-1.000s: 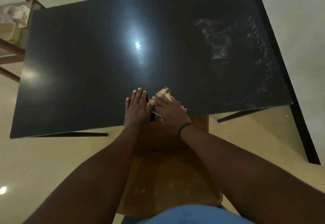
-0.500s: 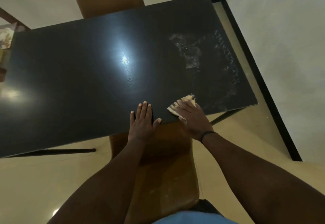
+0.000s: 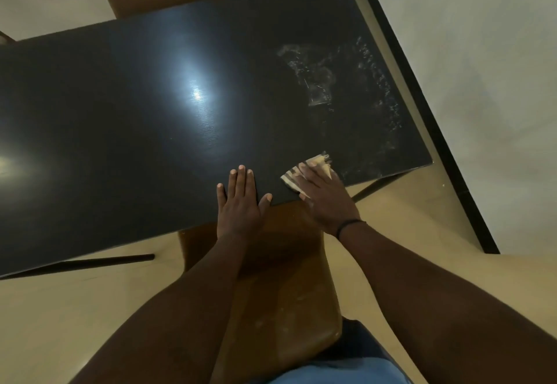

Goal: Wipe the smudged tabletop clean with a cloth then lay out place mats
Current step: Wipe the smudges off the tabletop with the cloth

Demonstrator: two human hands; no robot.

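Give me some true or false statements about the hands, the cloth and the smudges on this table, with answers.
1. The right hand presses the cloth flat on the table. True.
2. The left hand holds a place mat. False: it lies flat on bare tabletop.
3. The smudges are on the table's right part. True.
4. The cloth covers the smudges. False: it lies nearer the person, by the table's edge.

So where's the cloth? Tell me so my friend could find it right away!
Find the big black table and follow its near edge toward the corner with the whitish smudges. There the right hand presses flat on the cloth. It is the only pale, striped, frayed thing on the dark top; the left hand beside it rests on bare table.
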